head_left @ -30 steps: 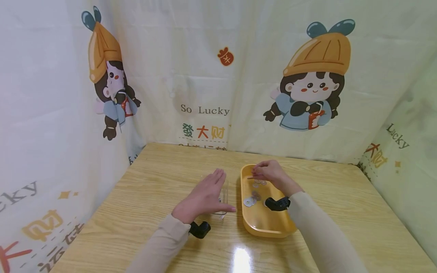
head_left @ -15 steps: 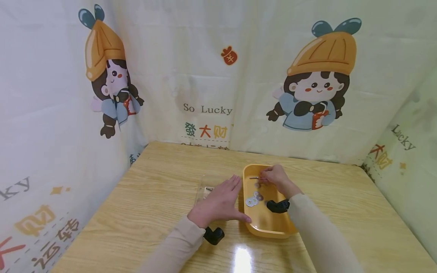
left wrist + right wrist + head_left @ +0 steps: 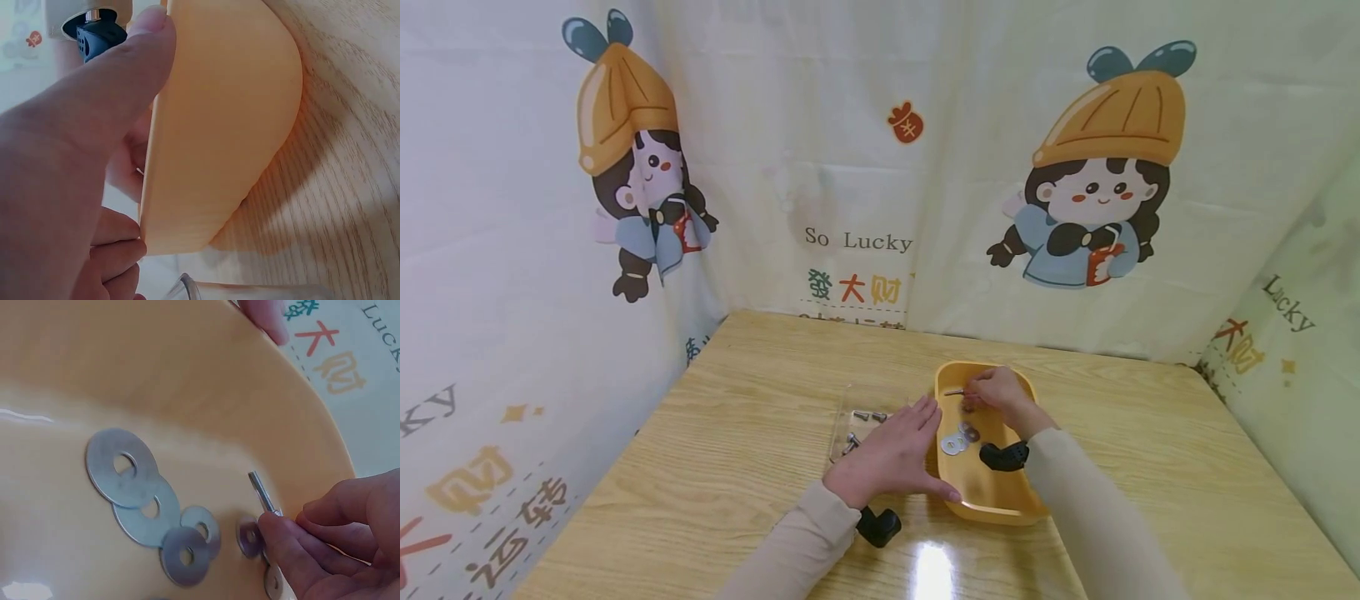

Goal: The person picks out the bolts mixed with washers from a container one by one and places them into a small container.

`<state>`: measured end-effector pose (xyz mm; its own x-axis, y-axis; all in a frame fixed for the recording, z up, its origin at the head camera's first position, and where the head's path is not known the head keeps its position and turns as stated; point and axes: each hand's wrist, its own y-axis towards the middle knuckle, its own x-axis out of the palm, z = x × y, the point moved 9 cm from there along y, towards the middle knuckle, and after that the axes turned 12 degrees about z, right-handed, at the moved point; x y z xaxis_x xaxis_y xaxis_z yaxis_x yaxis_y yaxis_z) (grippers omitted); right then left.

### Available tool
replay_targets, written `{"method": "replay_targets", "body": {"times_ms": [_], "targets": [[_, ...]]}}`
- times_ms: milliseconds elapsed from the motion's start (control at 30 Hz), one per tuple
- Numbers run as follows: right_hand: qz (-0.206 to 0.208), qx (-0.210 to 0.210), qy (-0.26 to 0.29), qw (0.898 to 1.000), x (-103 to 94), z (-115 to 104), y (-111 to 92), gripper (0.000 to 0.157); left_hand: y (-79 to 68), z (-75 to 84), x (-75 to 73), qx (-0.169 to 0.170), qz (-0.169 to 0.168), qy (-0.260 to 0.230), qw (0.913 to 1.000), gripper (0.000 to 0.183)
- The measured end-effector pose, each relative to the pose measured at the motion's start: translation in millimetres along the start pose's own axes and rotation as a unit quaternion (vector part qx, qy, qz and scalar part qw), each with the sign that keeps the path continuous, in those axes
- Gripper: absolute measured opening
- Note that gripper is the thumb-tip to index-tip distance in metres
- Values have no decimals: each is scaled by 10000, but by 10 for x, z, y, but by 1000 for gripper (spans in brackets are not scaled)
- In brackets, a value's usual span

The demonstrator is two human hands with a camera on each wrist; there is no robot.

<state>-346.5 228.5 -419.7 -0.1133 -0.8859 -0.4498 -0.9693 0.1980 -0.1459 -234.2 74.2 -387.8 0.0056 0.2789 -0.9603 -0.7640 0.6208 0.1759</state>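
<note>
A yellow tray [image 3: 992,492] stands on the table, with several metal washers [image 3: 122,467] lying in it. My right hand [image 3: 1000,393] reaches into its far part. In the right wrist view, thumb and forefinger pinch one end of a slim metal bolt [image 3: 261,491] close over the tray floor, beside a small washer [image 3: 250,536]. My left hand [image 3: 891,454] is spread along the tray's left side. Its thumb [image 3: 147,50] and fingertips [image 3: 122,228] rest at the rim, thumb and fingers well apart.
Just left of the tray is a clear plastic box [image 3: 838,425] holding several bolts [image 3: 861,415], partly covered by my left hand. A printed curtain [image 3: 760,167] hangs behind the wooden table [image 3: 737,467].
My left hand has moved right from over the clear box to the tray rim, uncovering bolts. My right hand has lowered into the tray, come off the bolt and returned to it.
</note>
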Motion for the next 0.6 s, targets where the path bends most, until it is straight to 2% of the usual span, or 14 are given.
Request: {"method": "replay_targets", "body": {"times_ms": [333,367,533,567,600], "targets": [[-302,14,365,9989,140,-8,-17,33,6,-2,-2,-14,-41,-50,10000,120],[-456,-113,635,9969,178,58,77,31,4,-3,-3,-25,-48,-61,10000,120],[-790,-60,1063,9912,284,-1,8,32,2,-3,6,-62,-114,-87,9999,120],[-837,-42,1081,9906,309,-13,-5,32,0,-2,5,-71,-131,-100,9998,120],[-738,127,854,9935,307,-86,-110,33,0,-2,6,-81,-143,-110,9998,120]]}}
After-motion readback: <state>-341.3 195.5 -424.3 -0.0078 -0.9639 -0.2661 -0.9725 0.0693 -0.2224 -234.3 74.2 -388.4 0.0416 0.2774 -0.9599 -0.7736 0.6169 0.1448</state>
